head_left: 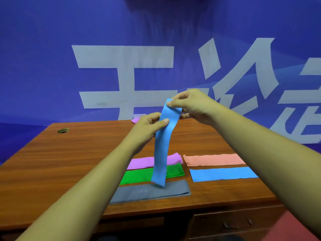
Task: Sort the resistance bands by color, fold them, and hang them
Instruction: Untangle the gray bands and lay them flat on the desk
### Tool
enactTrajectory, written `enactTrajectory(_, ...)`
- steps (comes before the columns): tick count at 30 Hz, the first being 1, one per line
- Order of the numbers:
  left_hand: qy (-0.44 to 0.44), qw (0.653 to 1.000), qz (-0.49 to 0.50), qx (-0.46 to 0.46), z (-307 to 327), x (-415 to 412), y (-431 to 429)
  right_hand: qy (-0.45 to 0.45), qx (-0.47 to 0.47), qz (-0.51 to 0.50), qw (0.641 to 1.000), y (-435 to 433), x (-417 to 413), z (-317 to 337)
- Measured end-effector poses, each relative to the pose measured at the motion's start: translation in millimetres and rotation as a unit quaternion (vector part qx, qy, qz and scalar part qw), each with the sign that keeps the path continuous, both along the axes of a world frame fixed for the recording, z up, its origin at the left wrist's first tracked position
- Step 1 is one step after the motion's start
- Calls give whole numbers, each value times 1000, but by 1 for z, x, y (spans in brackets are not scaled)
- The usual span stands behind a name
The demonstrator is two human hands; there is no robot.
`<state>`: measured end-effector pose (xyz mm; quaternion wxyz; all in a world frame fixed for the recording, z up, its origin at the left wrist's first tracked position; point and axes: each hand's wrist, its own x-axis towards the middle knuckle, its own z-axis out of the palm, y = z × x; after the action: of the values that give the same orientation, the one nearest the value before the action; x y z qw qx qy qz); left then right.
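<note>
Sorting looks nearly done: on the counter (69, 153) lie flat piles of purple bands (140, 162), green bands (139, 176), grey bands (149, 192), peach bands (213, 159) and blue bands (222, 173), each kept apart by color. One loose blue band (162, 148) hangs above the piles, its top pinched by the right hand (192, 106) while the left hand (149, 126) grips it just below. A purple scrap (135, 120) waits at the far edge. Hanging seems not yet begun; no hook or rail shows.
</note>
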<state>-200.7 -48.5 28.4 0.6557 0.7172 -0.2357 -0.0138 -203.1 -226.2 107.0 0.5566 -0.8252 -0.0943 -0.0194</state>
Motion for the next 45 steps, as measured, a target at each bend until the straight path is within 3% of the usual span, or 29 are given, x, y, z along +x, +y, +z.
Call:
enactTrajectory(7, 76, 990, -87, 79, -31, -8, -22, -32, -28, -91, 995, -38, -4, -4)
enactTrajectory(12, 114, 980, -120, 111, -60, -11, -35, -27, 36, -215, 976, -89, -5, -23)
enactTrajectory(23, 186, 964, -124, 147, -104, -1, -61, 49, 28, -368, 928, -206, -33, -124)
enactTrajectory(29, 126, 967, -9, 221, -126, 16, -81, 67, -14, -413, 908, -248, -45, -176)
enactTrajectory(38, -1, 933, 40, 358, -143, 23, -111, 97, -116, -423, 893, -275, -34, -218)
enactTrajectory(45, -56, 911, 75, 401, -155, 22, -121, 88, -180, -414, 888, -281, -23, -236)
